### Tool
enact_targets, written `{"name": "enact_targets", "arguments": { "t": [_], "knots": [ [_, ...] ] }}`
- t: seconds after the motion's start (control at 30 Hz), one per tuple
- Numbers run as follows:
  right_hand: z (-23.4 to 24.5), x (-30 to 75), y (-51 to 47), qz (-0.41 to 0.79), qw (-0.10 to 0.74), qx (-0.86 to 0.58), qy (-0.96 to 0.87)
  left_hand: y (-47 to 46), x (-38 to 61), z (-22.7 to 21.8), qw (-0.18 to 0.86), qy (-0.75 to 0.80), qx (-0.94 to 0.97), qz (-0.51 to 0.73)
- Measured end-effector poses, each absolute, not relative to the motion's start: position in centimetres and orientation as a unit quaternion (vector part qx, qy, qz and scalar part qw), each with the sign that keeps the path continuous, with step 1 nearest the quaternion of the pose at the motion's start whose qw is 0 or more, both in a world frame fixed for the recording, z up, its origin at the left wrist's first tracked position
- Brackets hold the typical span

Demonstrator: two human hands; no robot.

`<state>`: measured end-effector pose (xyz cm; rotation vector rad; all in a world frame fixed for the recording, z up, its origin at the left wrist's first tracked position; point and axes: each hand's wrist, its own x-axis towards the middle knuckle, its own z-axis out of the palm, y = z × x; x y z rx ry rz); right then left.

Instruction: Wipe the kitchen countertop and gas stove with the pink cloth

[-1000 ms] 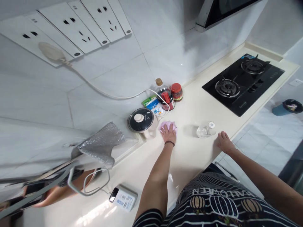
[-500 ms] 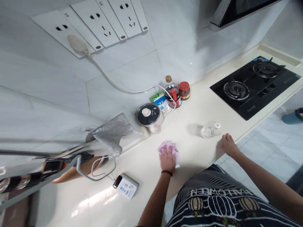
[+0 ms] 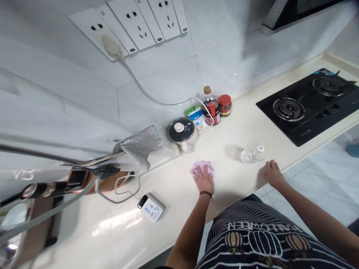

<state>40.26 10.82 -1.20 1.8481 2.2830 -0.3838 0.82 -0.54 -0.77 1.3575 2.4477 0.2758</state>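
Observation:
My left hand [image 3: 204,181] presses down on a crumpled pink cloth [image 3: 202,166] against the cream countertop [image 3: 174,194], its fingers on top of the cloth. A dark band circles that wrist. Near the counter's front edge rests my right hand [image 3: 274,175], holding nothing, with its fingers loosely bent on the surface. Just left of it is a small clear glass jar [image 3: 248,155] with a white lid, lying on its side as far as I can tell. Beyond the cloth stands a small cream electric pot [image 3: 188,144] with a dark glass lid.
By the wall are a bottle with a brown cap [image 3: 206,90], a red-lidded jar [image 3: 224,106] and a blue-white packet [image 3: 198,118]. A black gas hob [image 3: 308,108] is at right. Leftward lie a white power bank [image 3: 153,207], its cable, and a silver bubble-foil sheet [image 3: 143,144].
The camera view has turned a little, so most things appear shifted right. My left hand and the cloth have moved only slightly; my right hand stays beside the glass jar.

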Motion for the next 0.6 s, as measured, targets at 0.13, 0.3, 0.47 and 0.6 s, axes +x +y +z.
{"name": "enact_targets", "arguments": {
  "t": [0.13, 0.3, 0.47, 0.6],
  "knots": [
    [-1.2, 40.4, 11.1, -0.116, 0.093, 0.608, 0.78, 0.5, 9.9, -1.2, 0.238, 0.716, 0.648, 0.101],
    [-1.2, 40.9, 11.3, -0.116, 0.094, 0.595, 0.79, -2.3, 10.1, -0.8, 0.266, 0.679, 0.679, 0.09],
    [-1.1, 41.1, 11.5, -0.117, 0.102, 0.583, 0.797, -11.0, 1.0, -0.2, 0.191, 0.876, 0.436, 0.074],
    [-1.0, 41.0, 11.7, -0.121, 0.12, 0.582, 0.795, -17.9, -3.5, 0.1, 0.107, 0.962, 0.232, 0.092]
  ]
}}
